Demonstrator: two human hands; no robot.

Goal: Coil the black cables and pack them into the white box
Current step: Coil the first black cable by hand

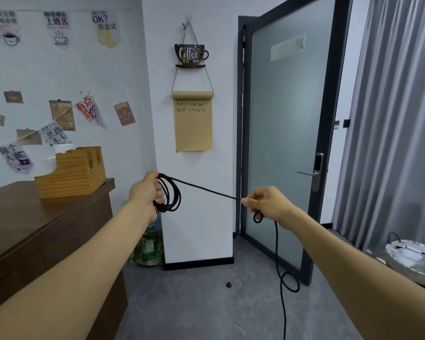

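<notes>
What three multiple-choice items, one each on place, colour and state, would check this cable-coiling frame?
1. Where does the wooden organizer stand?
A. on the brown counter
B. on the floor
C. in the basket

2. What colour is the cable?
A. white
B. black
C. red

3. How is the stretch of cable between the hands?
A. drooping to the floor
B. knotted
C. pulled straight

Answers:
1 A: the wooden organizer rests on the brown counter.
2 B: the cable is black.
3 C: the left hand grips the coiled loops and the right hand pinches the line, which runs straight between them.
</notes>
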